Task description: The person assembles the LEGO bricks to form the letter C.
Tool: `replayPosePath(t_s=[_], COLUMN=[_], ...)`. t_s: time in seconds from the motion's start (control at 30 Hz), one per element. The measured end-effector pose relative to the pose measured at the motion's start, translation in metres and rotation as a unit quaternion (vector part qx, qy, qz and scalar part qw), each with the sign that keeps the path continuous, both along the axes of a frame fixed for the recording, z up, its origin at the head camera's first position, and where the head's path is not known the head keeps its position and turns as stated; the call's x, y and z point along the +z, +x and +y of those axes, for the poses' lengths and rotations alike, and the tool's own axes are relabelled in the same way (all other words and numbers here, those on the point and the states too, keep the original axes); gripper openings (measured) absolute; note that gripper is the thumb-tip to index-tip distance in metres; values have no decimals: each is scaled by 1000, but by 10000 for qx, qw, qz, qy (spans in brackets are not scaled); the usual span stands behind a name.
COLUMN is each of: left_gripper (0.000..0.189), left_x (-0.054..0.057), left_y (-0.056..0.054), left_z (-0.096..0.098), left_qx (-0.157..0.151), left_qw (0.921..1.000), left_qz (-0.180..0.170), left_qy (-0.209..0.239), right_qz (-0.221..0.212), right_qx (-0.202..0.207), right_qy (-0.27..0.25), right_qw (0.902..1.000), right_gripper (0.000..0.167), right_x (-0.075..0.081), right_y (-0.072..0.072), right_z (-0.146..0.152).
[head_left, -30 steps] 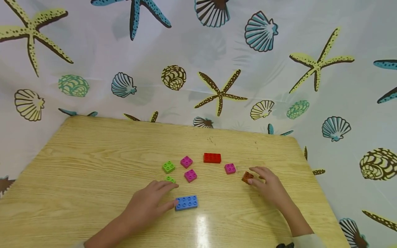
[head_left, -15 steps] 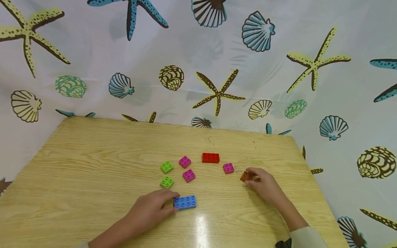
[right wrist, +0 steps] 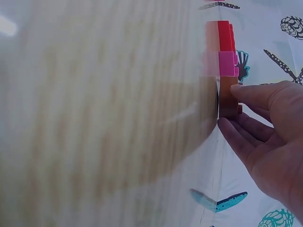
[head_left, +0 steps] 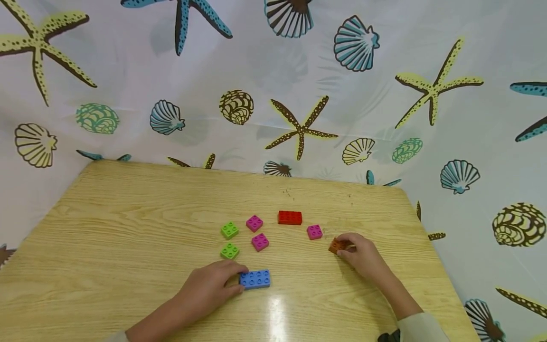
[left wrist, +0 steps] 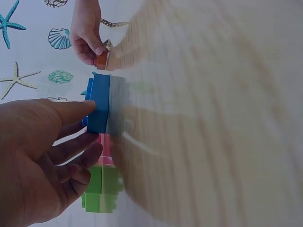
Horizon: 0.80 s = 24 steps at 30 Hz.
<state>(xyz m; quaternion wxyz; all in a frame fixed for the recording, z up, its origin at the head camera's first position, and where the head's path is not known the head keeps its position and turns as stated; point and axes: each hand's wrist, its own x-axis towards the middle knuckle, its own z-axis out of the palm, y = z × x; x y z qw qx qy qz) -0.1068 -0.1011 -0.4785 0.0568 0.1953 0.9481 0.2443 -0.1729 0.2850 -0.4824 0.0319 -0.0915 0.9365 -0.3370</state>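
Observation:
Both hands are at toy building bricks on the wooden table. My left hand [head_left: 213, 284] pinches the left end of a long blue brick [head_left: 258, 279], its thumb on the near side and fingers on the far side. In the left wrist view the thumb lies on the blue brick [left wrist: 99, 106]. Farther right, my right hand [head_left: 361, 254] grips a small brown-orange brick [head_left: 335, 245] between thumb and fingers. The right wrist view shows the brown-orange brick [right wrist: 228, 97] standing close over the tabletop, with the thumb on one side of it.
Two lime green bricks [head_left: 230, 251] lie beyond the left hand, beside two magenta bricks [head_left: 260, 242]. A third small magenta brick [head_left: 315, 232] is left of the right hand. Farther back lies a long red brick [head_left: 290, 218]. A shell-patterned cloth [head_left: 196, 142] hangs behind the table [head_left: 141, 213].
The left hand has drawn back from over a green brick and taken the blue brick's end. The right fingers have closed around the brown-orange brick, which has shifted slightly left.

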Motion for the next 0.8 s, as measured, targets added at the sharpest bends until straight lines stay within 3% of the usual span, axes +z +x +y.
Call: replayPosePath(t_s=[0.4, 0.8], left_gripper=[30, 31], left_x=[-4, -4], left_y=[-4, -11], left_z=[5, 13], left_qx=[-173, -300], left_qw=[9998, 9994], left_qz=[97, -107], left_qy=[-17, 139], right_qz=[-222, 63], right_qx=[74, 962], right_qy=[-584, -841], right_qw=[9980, 9918], right_gripper=[24, 22], right_x=[6, 9], right_y=[14, 33], right_z=[-22, -45])
